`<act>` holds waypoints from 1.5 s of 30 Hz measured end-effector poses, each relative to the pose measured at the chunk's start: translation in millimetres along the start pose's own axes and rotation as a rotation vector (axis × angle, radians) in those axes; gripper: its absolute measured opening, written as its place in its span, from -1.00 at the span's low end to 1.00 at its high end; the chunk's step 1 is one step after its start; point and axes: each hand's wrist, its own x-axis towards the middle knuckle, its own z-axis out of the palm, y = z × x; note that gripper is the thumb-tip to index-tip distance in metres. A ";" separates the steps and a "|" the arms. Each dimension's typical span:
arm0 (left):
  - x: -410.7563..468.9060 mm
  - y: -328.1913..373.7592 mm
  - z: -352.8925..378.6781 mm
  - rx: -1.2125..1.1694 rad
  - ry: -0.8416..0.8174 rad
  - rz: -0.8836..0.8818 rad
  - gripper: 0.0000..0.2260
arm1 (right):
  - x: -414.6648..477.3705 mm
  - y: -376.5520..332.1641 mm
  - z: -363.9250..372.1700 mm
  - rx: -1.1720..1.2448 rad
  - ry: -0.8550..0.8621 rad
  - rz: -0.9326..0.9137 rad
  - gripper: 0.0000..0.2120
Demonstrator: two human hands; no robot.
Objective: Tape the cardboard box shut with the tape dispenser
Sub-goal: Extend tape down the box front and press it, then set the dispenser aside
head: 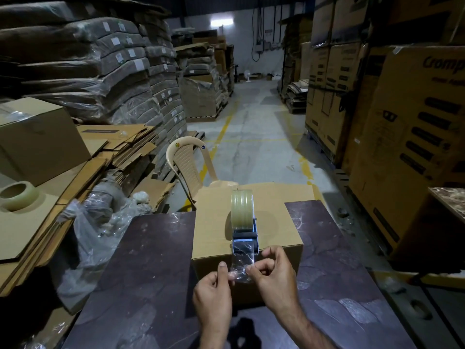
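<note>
Head view: the cardboard box [247, 222] sits on a dark marbled worktop [141, 268], its far end running out past the worktop's far edge toward a plastic chair [187, 167]. On its closed top, near the near edge, stands the tape dispenser [243, 222] with its roll upright. A clear tape tail [242, 263] runs from the dispenser's mouth down over the box's near edge. The left hand [214, 295] pinches the tail's left side between thumb and fingers; the right hand [271, 280] pinches its right side the same way.

The tail looks crinkled and glossy, so I judge it may fold onto itself or stick to the fingers before it is pressed down; that would leave a weak, wrinkled start on the front face. Nobody is holding the dispenser, so a pull on the tail could tip it or drag it off line from the centre seam.

That seam is hard to make out under the dispenser, and I cannot tell whether any tape already lies along the top. The dispenser's handle and cutting blade are hidden behind the roll. The box's front face is largely covered by the hands. At the left edge, a spare tape roll [18, 195] lies on stacked flat cardboard [75, 177].
</note>
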 end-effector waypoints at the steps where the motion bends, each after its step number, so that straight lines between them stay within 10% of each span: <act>1: 1.2 0.5 0.0 0.017 0.011 0.008 -0.59 | -0.1 -0.4 0.4 -0.008 0.005 0.001 -0.64; 15: 17.8 -7.8 2.9 -0.266 0.059 -0.205 -0.75 | -1.9 -6.9 1.5 -0.055 0.026 0.009 -0.65; 30: 5.6 8.9 -11.1 -0.083 -0.345 -0.140 -0.81 | 4.7 -5.2 -10.0 -0.035 -0.087 0.131 -0.62; 45: 11.6 -6.0 -0.9 0.064 -0.273 0.007 -0.84 | 3.4 0.6 -5.3 -0.043 -0.061 0.147 -0.62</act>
